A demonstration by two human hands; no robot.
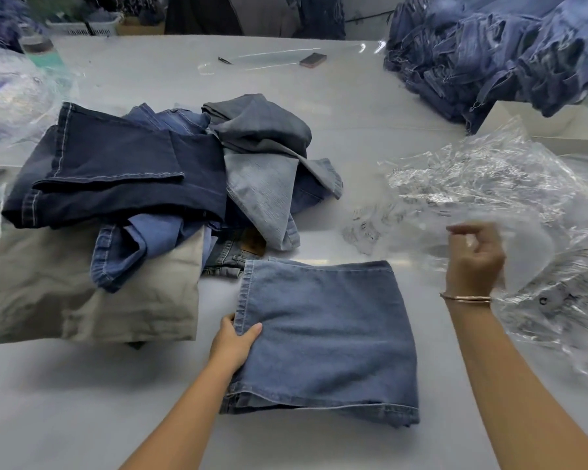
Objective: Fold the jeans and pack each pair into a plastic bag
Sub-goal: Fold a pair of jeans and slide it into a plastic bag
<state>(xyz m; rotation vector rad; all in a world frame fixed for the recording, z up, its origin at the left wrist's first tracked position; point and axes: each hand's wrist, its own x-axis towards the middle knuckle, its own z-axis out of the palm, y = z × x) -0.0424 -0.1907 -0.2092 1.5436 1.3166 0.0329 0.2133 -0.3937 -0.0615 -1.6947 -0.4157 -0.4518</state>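
A folded pair of mid-blue jeans (323,337) lies flat on the white table (65,401) in front of me. My left hand (233,344) grips its left edge, thumb on top and fingers under the fold. My right hand (474,261), with a thin bangle on the wrist, is raised to the right of the jeans and pinches a clear plastic bag (510,239) lifted off the heap of bags (489,178). The bag is blurred and partly see-through.
A loose pile of jeans (150,184) in dark, mid and light blue sits left of centre over a beige pair (82,300). A tall stack of blue jeans (496,52) fills the far right. Bagged items (11,93) lie far left; a small dark block (313,60) at the back.
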